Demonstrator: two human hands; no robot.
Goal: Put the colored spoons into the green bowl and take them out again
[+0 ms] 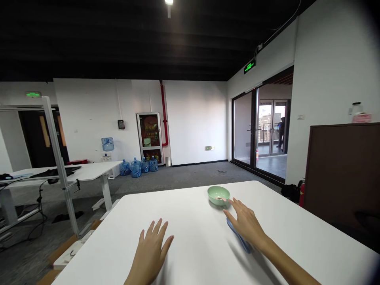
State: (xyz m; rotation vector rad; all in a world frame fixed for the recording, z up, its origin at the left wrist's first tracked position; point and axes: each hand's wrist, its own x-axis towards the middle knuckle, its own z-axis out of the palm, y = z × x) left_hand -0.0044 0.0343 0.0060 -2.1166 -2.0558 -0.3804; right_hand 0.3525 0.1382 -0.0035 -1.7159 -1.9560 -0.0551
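The left grip [150, 251] lies palm-down on the white table [184, 221], fingers spread apart and clamped on nothing. The right grip [245, 223] is likewise open, its fingertips [232, 202] just beside the rim of a round pale-green plastic bowl [219, 193], which stands on the table and holds a pale utensil with a pinkish tip [220, 198]. A flat blue oblong item [240, 237] lies partly hidden beneath the right palm; its full outline cannot be made out, nor can the rest of the bowl's contents.

Bright, soft shadows (warped edges)
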